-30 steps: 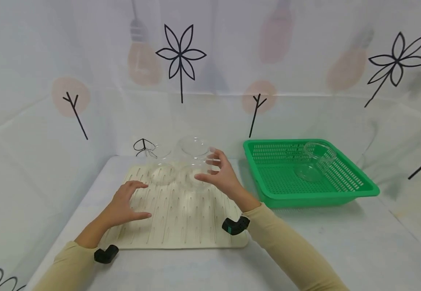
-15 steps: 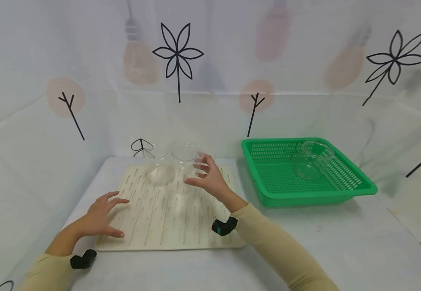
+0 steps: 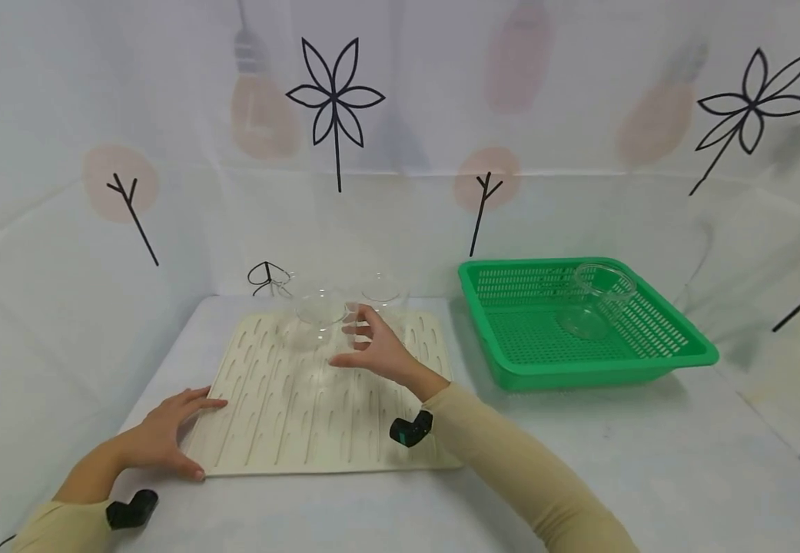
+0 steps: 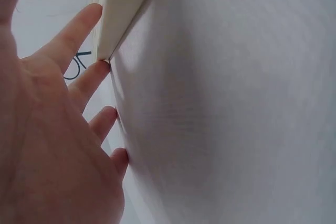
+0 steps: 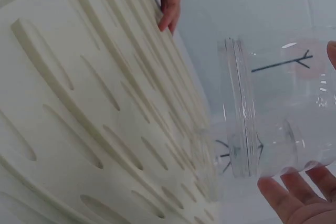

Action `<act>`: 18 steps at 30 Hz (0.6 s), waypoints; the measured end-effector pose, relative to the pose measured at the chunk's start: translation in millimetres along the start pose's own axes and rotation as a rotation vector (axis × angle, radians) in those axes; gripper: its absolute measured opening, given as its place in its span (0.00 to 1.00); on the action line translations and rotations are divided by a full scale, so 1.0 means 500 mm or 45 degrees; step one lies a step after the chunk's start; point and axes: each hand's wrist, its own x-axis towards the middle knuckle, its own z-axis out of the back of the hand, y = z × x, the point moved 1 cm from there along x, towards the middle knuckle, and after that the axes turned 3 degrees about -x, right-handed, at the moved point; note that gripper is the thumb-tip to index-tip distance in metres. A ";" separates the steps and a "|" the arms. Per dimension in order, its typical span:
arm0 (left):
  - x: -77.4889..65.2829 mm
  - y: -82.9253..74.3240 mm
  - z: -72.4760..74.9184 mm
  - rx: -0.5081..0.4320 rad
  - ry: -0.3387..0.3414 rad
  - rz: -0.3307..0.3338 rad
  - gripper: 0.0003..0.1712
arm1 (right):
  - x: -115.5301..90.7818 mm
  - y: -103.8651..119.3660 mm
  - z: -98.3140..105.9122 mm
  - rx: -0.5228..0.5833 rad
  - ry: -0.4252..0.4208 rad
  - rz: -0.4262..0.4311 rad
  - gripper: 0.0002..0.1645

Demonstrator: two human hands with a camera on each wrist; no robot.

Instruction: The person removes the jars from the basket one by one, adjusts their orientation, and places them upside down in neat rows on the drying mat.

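A clear plastic jar (image 3: 320, 313) is in my right hand (image 3: 380, 349), fingers and thumb spread round its side, over the back half of a cream ridged mat (image 3: 317, 415). In the right wrist view the jar's (image 5: 278, 98) collared end points toward the mat. Another clear jar (image 3: 380, 290) stands behind it at the back of the mat; other see-through outlines near it are hard to separate. My left hand (image 3: 157, 438) lies at the mat's front left edge, thumb near the corner. Its fingertips (image 4: 97, 69) touch the mat's side in the left wrist view.
A green perforated basket (image 3: 610, 374) stands right of the mat, with a clear jar (image 3: 593, 307) in it. White cloth (image 3: 524, 476) covers the table. A patterned curtain (image 3: 406, 223) hangs behind the table's back edge.
My right hand has carried the jar leftward and slightly nearer, uncovering a jar behind it. My left hand has moved left and down from above the mat to its front left edge.
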 end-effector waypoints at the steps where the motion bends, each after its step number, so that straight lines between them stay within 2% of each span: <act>1: -0.001 0.000 0.001 -0.014 0.009 0.005 0.54 | 0.003 -0.001 -0.004 -0.008 0.020 -0.003 0.52; 7: -0.002 -0.002 0.002 -0.050 0.024 0.012 0.54 | 0.018 -0.010 -0.026 -0.017 0.114 -0.013 0.53; 18: -0.003 0.000 0.002 -0.058 0.012 0.014 0.53 | 0.028 -0.008 -0.076 -0.173 0.290 -0.019 0.55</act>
